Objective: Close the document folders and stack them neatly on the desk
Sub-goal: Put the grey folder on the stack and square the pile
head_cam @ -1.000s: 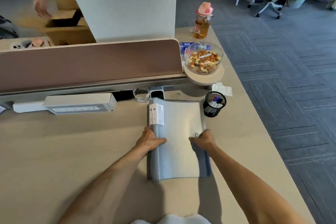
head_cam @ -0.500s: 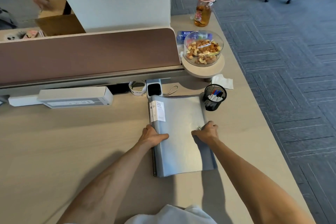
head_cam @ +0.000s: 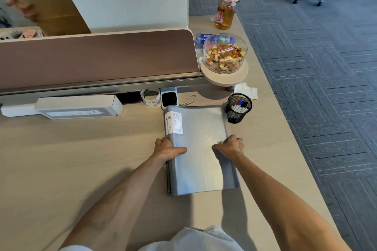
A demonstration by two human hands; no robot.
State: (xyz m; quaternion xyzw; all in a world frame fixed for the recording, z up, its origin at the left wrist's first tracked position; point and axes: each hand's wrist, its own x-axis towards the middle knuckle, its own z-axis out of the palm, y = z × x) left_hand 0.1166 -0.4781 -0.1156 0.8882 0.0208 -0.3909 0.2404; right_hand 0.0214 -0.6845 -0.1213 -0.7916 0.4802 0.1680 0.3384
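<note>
Both hands are on the grey folder stack (head_cam: pixel 201 153), which lies flat on the desk (head_cam: pixel 81 159) just in front of the person. The left hand (head_cam: pixel 167 149) clamps the spine edge, thumb laid across the top cover and fingers curled down over the side. The right hand (head_cam: pixel 230 145) is closed on the opposite edge, right by the small metal snap (head_cam: pixel 220 142); whether it pinches the flap or only presses it I cannot tell.

At least two folders seem to sit one on the other (two label strips (head_cam: pixel 175 123) show beyond the left fingers, and a darker cover peeks out along the left and right edges). These look like thin plastic covers: light, bendy, and slick against each other, so the top one would likely slide if pushed from one side only. Squeezing from both long edges, as the hands do now, looks the safest hold; a corner grip would just flex the cover.

Room is tight beyond the right fingers, where the mesh pen cup (head_cam: pixel 238 107) stands almost touching the far corner, and a small device (head_cam: pixel 169 99) sits just past the far edge. To the left of the left hand the desk is open and wide.
</note>
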